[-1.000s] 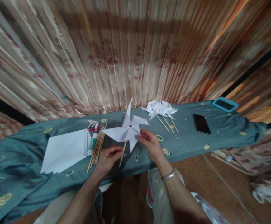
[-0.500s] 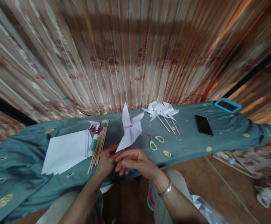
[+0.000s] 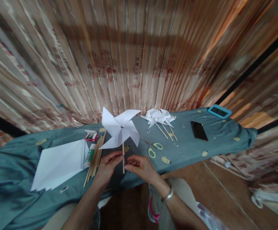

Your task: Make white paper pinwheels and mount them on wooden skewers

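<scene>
A white paper pinwheel with a shiny pin at its centre stands upright on a thin wooden stick, blades facing me. My left hand pinches the stick below the blades, between thumb and fingers. Close against the stick's right side, my right hand has its fingers curled together and thumb forward. Whether those fingertips touch the stick, or hold anything small, I cannot make out. To the right of the pinwheel lie scissors with yellow-green handles. Left of my left hand is a bundle of wooden sticks.
A cloth-covered table carries a stack of white paper, a glue stick and a small red-and-white box. Several pinwheels, a black phone and a blue-framed device lie rightward. A curtain hangs behind.
The pinwheel has turned from a slanted side view to face me, and its stick now shows. My right hand's fingers have drawn together beside the stick. The whole view has shifted slightly.
</scene>
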{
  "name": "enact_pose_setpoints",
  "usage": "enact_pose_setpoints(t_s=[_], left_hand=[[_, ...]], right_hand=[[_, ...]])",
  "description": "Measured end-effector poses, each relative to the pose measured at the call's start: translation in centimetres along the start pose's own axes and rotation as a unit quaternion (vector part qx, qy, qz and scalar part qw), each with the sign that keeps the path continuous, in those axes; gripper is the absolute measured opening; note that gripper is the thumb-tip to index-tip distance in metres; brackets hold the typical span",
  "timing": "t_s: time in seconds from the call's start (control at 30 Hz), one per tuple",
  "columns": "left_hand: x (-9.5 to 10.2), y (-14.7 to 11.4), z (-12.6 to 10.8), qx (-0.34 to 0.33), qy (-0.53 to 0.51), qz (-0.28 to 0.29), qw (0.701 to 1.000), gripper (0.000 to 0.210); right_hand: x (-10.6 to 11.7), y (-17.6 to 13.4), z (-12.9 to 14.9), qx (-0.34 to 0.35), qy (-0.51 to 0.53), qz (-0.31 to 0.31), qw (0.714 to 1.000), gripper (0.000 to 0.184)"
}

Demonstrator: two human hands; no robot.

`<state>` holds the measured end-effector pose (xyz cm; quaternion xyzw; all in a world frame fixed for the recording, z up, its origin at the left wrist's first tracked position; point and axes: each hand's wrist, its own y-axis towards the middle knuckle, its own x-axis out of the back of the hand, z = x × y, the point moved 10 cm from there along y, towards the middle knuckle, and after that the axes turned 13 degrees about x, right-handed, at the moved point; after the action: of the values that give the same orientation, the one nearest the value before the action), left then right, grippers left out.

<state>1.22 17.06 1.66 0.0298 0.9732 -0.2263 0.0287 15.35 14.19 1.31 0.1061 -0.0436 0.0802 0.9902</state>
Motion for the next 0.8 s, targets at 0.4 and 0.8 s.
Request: enact_pose_setpoints(t_s=[0.4, 0.8], left_hand=[[-2.6, 0.6, 0.3, -0.015, -0.088, 0.056, 0.994, 0.046], [1.1, -0.4, -1.1, -0.037, -0.029, 0.012, 0.999, 0.046]], right_hand=[[2.6, 0.9, -0.6, 0.005, 0.063, -0.102, 0.993, 0.03], [18.0, 5.1, -0.8, -0.081, -0.326, -0.093, 0.937, 0.016]])
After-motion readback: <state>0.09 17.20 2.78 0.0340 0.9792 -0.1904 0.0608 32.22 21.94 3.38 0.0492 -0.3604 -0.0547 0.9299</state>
